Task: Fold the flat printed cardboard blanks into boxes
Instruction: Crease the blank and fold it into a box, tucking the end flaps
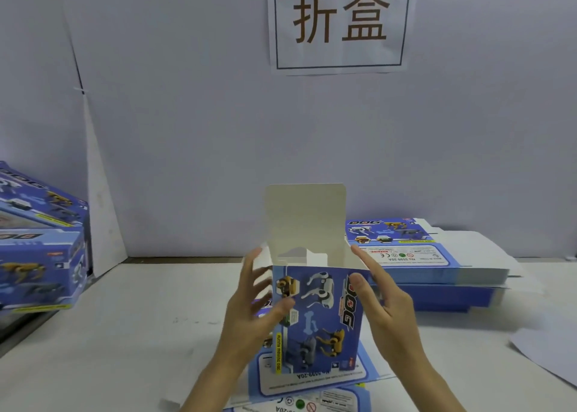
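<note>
Between 2 hands: box point(318, 311) upright, squared. Left hand point(249, 311) has fingers spread along the left wall, thumb on the front; right hand point(384, 305) mirrors it, fingers straight. Probably bracing corners square (lid flap point(307, 221) up, untucked). Blank stack point(437, 268) beyond right hand.

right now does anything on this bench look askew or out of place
Only the folded boxes at the left edge: they lie tilted at different angles rather than squared up. The box in the middle is just mid-fold, top flap up, standing on loose blanks.
</note>
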